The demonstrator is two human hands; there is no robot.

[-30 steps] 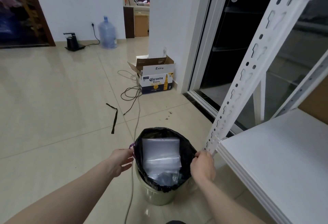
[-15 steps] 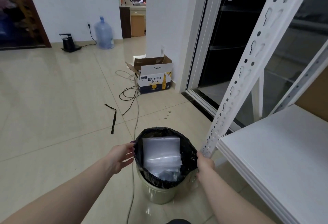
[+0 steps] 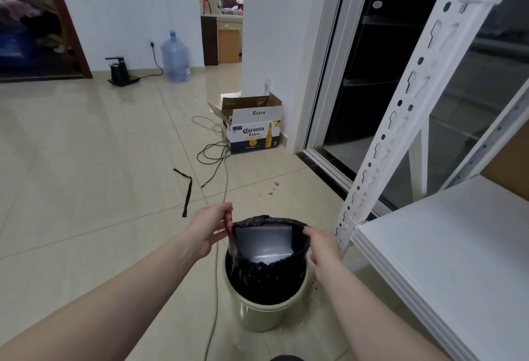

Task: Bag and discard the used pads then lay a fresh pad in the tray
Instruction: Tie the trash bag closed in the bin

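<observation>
The left hand (image 3: 208, 227) is closed in a pinch on the purple drawstring (image 3: 230, 227) at the left edge of the black bin bag (image 3: 259, 275), just below the frame's centre. The right hand (image 3: 322, 246) is curled around the bag's right edge, with its fingers folded over the rim. Between the two hands the bag's mouth is held raised above the pale green bin (image 3: 264, 313), which stands on the tiled floor (image 3: 86, 174) at lower centre. Inside the bag a clear plastic bag (image 3: 264, 242) is seen standing upright against the far side; its contents cannot be made out. A grey cable (image 3: 220, 246) is laid across the floor just left of the bin. To the right, a white shelf (image 3: 446, 252) and its perforated upright (image 3: 400, 120) are seen. A Coronita box (image 3: 254, 131) is set by the wall at upper centre, with a water bottle (image 3: 176, 58) further back.
</observation>
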